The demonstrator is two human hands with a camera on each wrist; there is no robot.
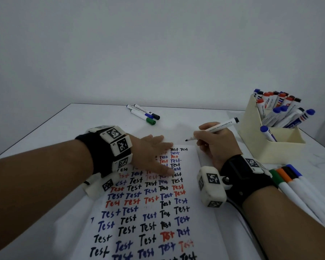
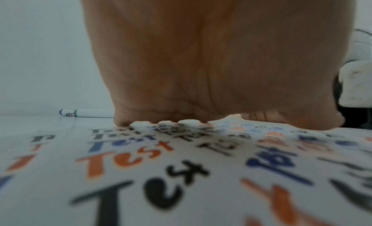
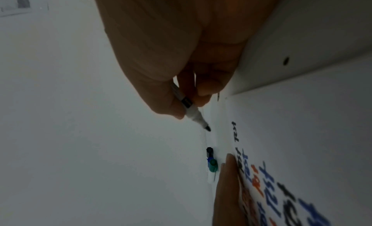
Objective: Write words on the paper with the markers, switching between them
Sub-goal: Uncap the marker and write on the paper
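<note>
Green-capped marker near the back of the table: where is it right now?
In the head view the green-capped marker lies at the table's far edge, left of centre, nearest of three loose markers, beside the blue-capped marker, beyond the left hand and the paper.

Right hand grips black marker; left hand flat on paper.

Left hand flat, fingers straight, palm down on the white written-over paper sheet, right hand beyond the sheet's far right corner, fingers pinching uncapped black whiteboard marker, tip clear of sheet.
</note>
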